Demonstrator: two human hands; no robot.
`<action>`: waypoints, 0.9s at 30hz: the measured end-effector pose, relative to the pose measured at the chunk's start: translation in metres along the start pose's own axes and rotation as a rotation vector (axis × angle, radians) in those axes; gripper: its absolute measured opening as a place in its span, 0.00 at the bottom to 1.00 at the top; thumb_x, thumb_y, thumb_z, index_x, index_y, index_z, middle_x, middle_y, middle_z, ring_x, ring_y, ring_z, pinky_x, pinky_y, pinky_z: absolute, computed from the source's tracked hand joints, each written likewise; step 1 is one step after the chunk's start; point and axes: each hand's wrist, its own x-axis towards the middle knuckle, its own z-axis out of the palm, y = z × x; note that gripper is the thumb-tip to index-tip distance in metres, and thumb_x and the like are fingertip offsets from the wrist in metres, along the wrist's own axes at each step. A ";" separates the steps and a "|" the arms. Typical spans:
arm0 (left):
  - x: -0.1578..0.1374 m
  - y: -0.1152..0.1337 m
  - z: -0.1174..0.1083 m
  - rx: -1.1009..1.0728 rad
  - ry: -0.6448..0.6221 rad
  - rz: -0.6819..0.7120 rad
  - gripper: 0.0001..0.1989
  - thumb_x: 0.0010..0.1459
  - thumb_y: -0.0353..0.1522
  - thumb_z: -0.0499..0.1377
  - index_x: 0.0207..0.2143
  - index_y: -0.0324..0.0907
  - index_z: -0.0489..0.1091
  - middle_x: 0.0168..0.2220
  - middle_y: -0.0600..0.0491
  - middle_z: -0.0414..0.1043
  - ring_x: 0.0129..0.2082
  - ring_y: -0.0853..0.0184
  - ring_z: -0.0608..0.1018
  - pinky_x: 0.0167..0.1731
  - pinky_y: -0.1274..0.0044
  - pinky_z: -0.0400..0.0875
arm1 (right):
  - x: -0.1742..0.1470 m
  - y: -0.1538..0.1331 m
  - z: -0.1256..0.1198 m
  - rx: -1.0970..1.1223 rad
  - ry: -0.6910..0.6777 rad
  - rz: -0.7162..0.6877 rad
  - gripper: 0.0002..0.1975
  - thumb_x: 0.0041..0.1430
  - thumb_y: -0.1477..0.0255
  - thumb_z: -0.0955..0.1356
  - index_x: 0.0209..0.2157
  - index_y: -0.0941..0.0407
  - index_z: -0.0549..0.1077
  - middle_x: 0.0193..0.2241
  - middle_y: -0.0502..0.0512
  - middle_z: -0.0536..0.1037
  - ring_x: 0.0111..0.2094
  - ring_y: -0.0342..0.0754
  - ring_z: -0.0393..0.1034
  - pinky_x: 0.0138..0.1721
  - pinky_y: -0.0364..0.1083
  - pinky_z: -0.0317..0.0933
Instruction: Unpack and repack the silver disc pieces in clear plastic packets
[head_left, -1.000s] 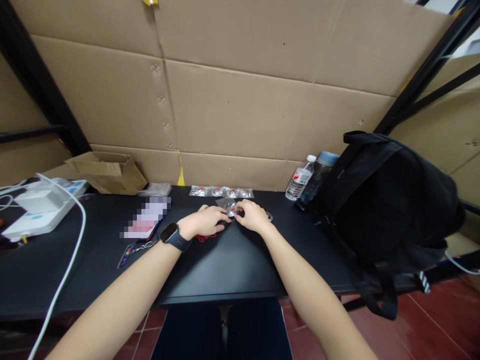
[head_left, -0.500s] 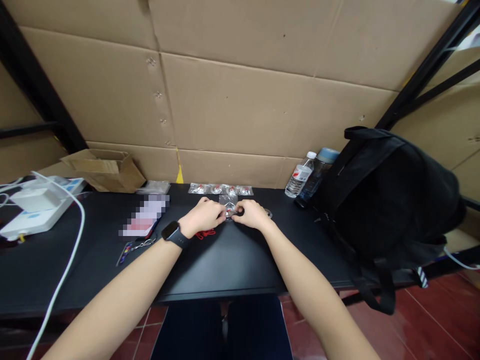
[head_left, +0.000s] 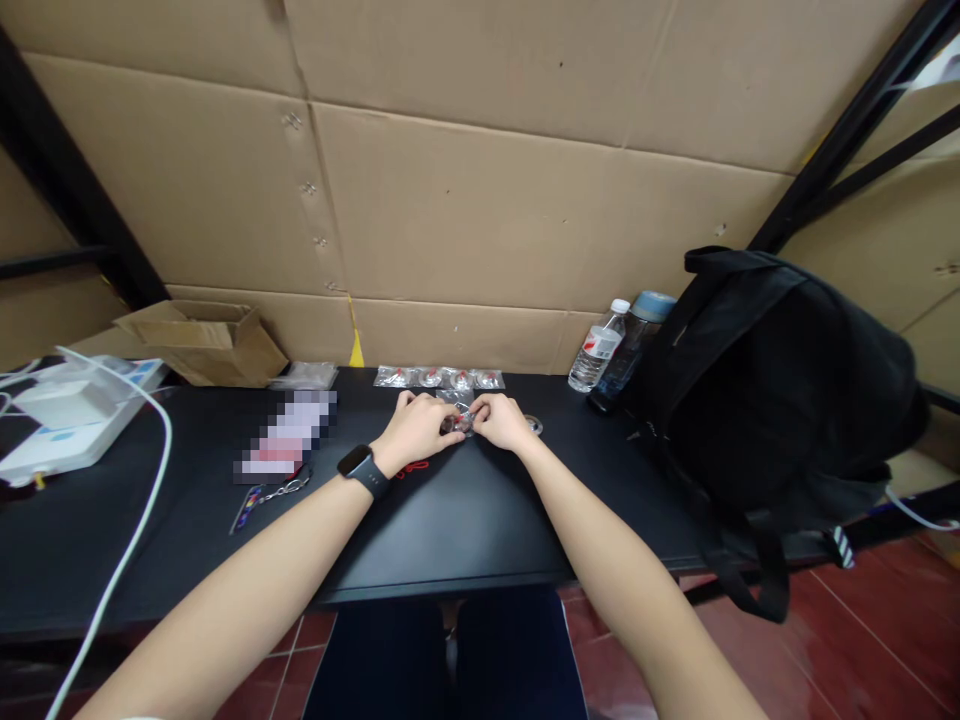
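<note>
"Near the middle of the surface [head_left: 450,540], what are the two hands busy with?"

"A small clear packet [head_left: 461,420] with something red in it. It sits between the left hand [head_left: 414,432] and the right hand [head_left: 504,424]."

"How does each grip stand?"

"The left grip pinches the packet between thumb and fingers on its left side. The right grip has its fingertips pressed together on the other side. I can't tell whether the packet rests on the surface or is lifted a little, and the fingers hide part of what it holds."

"What lies close by?"

"Just beyond it, a row of four packets [head_left: 462,380] lies side by side along the foot of the cardboard wall [head_left: 465,220]. Each shows a bit of red. A red cord [head_left: 415,467] lies on the near side of the left hand, partly covered by it, and a ring-shaped thing [head_left: 533,424] is just beside the right hand, partly hidden."

"Anything on that left wrist?"

"A dark watch [head_left: 358,465]. Farther left there's a keychain [head_left: 281,488], then an open cardboard box [head_left: 217,345] toward the back."

"And over to the right?"

"A water bottle [head_left: 598,345] stands near the wall, next to a bottle with a blue lid [head_left: 634,340]. Beside them is a big black backpack [head_left: 780,400]."
</note>
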 end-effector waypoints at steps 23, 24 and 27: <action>0.003 -0.002 0.006 -0.156 -0.020 -0.186 0.11 0.55 0.42 0.68 0.40 0.53 0.78 0.42 0.56 0.83 0.47 0.55 0.78 0.50 0.64 0.52 | -0.012 -0.010 -0.015 -0.308 -0.035 -0.136 0.08 0.54 0.72 0.72 0.37 0.51 0.81 0.38 0.53 0.80 0.39 0.49 0.74 0.34 0.43 0.59; 0.003 -0.001 0.006 -0.154 -0.009 -0.184 0.10 0.55 0.42 0.68 0.40 0.53 0.78 0.41 0.56 0.82 0.47 0.55 0.78 0.50 0.64 0.52 | -0.013 -0.011 -0.014 -0.331 -0.039 -0.123 0.07 0.55 0.72 0.72 0.37 0.51 0.81 0.39 0.54 0.80 0.40 0.50 0.74 0.34 0.43 0.59; 0.003 0.002 0.005 -0.139 0.038 -0.183 0.07 0.57 0.40 0.66 0.38 0.50 0.78 0.40 0.55 0.82 0.46 0.55 0.78 0.49 0.63 0.53 | -0.013 -0.012 -0.012 -0.341 -0.040 -0.111 0.06 0.57 0.73 0.71 0.36 0.51 0.81 0.39 0.54 0.79 0.40 0.51 0.73 0.35 0.44 0.59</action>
